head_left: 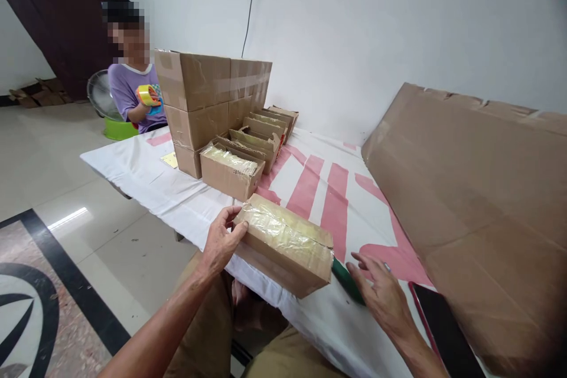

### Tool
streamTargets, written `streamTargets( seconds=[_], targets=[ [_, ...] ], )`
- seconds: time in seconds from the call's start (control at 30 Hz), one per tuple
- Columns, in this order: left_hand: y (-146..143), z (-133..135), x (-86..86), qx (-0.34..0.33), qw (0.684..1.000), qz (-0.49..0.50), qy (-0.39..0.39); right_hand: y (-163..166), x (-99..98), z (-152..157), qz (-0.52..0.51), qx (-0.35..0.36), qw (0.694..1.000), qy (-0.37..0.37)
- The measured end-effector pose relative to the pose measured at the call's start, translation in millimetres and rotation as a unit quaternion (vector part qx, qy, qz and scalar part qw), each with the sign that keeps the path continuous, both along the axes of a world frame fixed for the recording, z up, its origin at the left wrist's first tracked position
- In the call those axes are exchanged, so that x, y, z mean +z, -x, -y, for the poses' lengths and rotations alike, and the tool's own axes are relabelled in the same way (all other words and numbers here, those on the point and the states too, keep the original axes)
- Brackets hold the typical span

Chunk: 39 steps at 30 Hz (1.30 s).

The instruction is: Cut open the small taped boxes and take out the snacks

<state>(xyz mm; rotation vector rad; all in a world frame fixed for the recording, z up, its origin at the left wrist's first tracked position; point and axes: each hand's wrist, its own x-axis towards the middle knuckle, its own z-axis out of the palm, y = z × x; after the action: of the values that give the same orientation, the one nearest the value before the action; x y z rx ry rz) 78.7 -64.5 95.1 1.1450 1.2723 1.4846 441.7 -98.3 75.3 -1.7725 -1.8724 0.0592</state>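
Note:
My left hand (221, 242) grips the near-left end of a small taped cardboard box (286, 245) resting at the table's front edge, thumb on top and fingers curled round the end. My right hand (376, 289) lies just right of that box with fingers spread, resting over a green object (348, 282) that is mostly hidden behind the box. Clear tape covers the box's top seam.
A row of similar small boxes (230, 170) runs back to stacked larger cartons (208, 97) on the white and pink table cover (310, 183). A big flattened cardboard sheet (478, 201) leans at right, a dark phone (443, 325) beside it. A person holding a tape dispenser (148, 96) sits at the far left.

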Motion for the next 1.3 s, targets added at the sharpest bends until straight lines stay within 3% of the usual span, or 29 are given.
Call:
streamTargets(
  seconds=[0.07, 0.17, 0.33, 0.47, 0.57, 0.67, 0.77, 1.0, 1.17, 1.3],
  targets=[
    [-2.7, -0.2, 1.6, -0.007, 0.999, 0.028, 0.020, 18.0, 28.1, 5.9, -0.064, 0.025, 0.998, -0.009],
    [-6.3, -2.4, 4.6, -0.003, 0.996, 0.077, 0.038, 52.5, 55.6, 12.3, -0.069, 0.073, 0.994, -0.042],
    [-0.7, -4.0, 1.5, -0.048, 0.989, 0.141, 0.005, 80.0, 68.9, 24.9, -0.109, 0.119, 0.982, -0.097],
    [13.0, 0.6, -11.7, -0.082, 0.986, 0.146, -0.022, 79.2, 83.6, 37.9, -0.180, 0.226, 0.957, -0.015],
    [21.6, 3.6, -19.9, -0.095, 0.986, 0.133, -0.033, 81.0, 93.2, 28.9, -0.156, 0.182, 0.971, 0.017],
    [24.9, 4.7, -20.9, -0.103, 0.987, 0.122, -0.029, 86.0, 96.4, 1.5, -0.042, 0.137, 0.990, 0.014],
    [24.7, 5.6, -18.2, -0.094, 0.990, 0.097, -0.038, 90.7, 98.2, -26.9, 0.052, 0.136, 0.989, 0.041],
    [23.2, 10.8, -17.5, -0.088, 0.991, 0.097, -0.040, 84.4, 107.2, -66.1, -0.016, 0.094, 0.995, 0.039],
    [21.2, 10.8, -18.0, -0.086, 0.991, 0.096, -0.040, 80.4, 99.5, -103.8, 0.092, 0.041, 0.993, 0.059],
    [20.4, 10.7, -19.2, -0.084, 0.992, 0.088, -0.044, 85.5, 92.1, -116.2, 0.123, 0.067, 0.988, 0.065]
  ],
)
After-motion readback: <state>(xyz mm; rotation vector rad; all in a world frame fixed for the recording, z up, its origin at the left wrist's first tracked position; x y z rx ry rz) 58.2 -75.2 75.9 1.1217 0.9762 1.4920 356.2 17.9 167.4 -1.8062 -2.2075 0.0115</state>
